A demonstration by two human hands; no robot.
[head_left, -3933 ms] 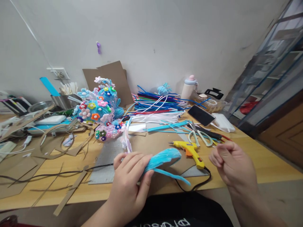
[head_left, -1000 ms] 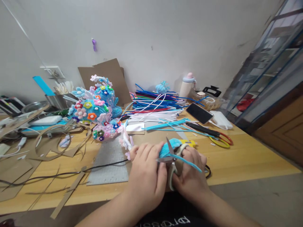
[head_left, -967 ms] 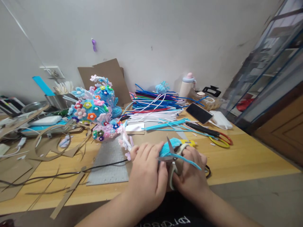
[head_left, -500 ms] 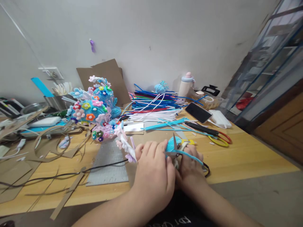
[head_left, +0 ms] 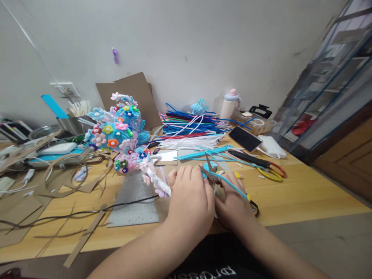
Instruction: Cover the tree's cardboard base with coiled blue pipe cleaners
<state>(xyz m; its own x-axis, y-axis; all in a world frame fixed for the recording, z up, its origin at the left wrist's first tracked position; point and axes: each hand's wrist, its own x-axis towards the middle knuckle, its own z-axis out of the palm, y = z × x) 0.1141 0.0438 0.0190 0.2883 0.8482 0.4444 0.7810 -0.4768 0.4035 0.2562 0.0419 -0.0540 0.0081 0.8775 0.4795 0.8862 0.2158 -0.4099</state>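
Observation:
My right hand [head_left: 235, 197] is closed around scissors [head_left: 214, 179], their blades apart and pointing up and left. A light-blue pipe cleaner [head_left: 234, 185] runs across the scissors and over the right fingers. Beside the blades, my left hand [head_left: 190, 192] is curled round a rounded light-blue fuzzy piece [head_left: 209, 167], mostly hidden by the fingers. Against the left hand's outer side lies a white fuzzy stem with pink and purple flowers [head_left: 157, 181]; whether the hand grips it is unclear. It reaches toward a blue form covered in colourful fuzzy flowers [head_left: 116, 133].
Pipe cleaners [head_left: 188, 130] lie heaped behind the hands. At right are a phone [head_left: 245, 138], a white power bank [head_left: 271, 146], red-and-yellow-handled pliers [head_left: 270, 170] and a bottle [head_left: 229, 106]. Cardboard scraps [head_left: 84, 236], a grey mat [head_left: 132, 213] and a black cable [head_left: 128, 205] occupy the left.
The scissors have tilted, with their blades turned lower and less wide apart. Less of the light-blue fuzzy piece shows. My view has shifted slightly.

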